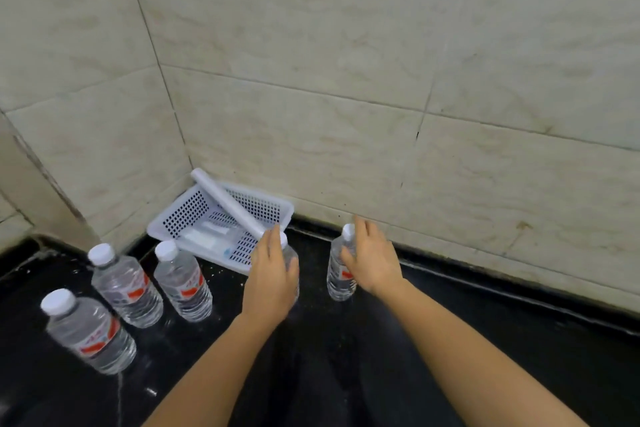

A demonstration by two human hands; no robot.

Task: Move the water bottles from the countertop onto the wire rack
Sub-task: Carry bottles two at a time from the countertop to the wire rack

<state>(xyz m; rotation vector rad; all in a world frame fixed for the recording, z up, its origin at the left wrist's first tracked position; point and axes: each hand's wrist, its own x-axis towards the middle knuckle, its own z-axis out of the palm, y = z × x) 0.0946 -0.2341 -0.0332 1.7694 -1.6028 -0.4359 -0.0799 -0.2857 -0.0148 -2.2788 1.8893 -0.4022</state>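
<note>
Presently, five clear plastic water bottles with white caps stand upright on the black countertop [485, 374], listed here from left to right.

1. Near-left bottle [90, 335]: stands alone at the front left, red-and-white label facing the camera, apart from both hands.
2. Second bottle [126, 284]: stands behind and to the right of item 1, near the left wall tiles.
3. Third bottle [183, 281]: stands just beside item 2, directly in front of the white perforated basket [180, 215].
4. Basket: sits tilted in the tiled corner, its rear edge against the wall. A white tube [227, 202] lies diagonally across its rim, and small white items lie inside; their identity cannot be determined.
5. Left hand [272, 283]: fingers are extended and loosely curved around the fourth bottle [290, 255], palm at its left side. Only the cap and part of the shoulder show past the fingers. A firm grip cannot be confirmed.
6. Fifth bottle [337, 269]: stands nearest the rear wall, well apart from items 1 to 3.
7. Right hand [372, 258]: fingers are spread and uncurled, palm against the right side of the fifth bottle, not wrapped around it.
</note>
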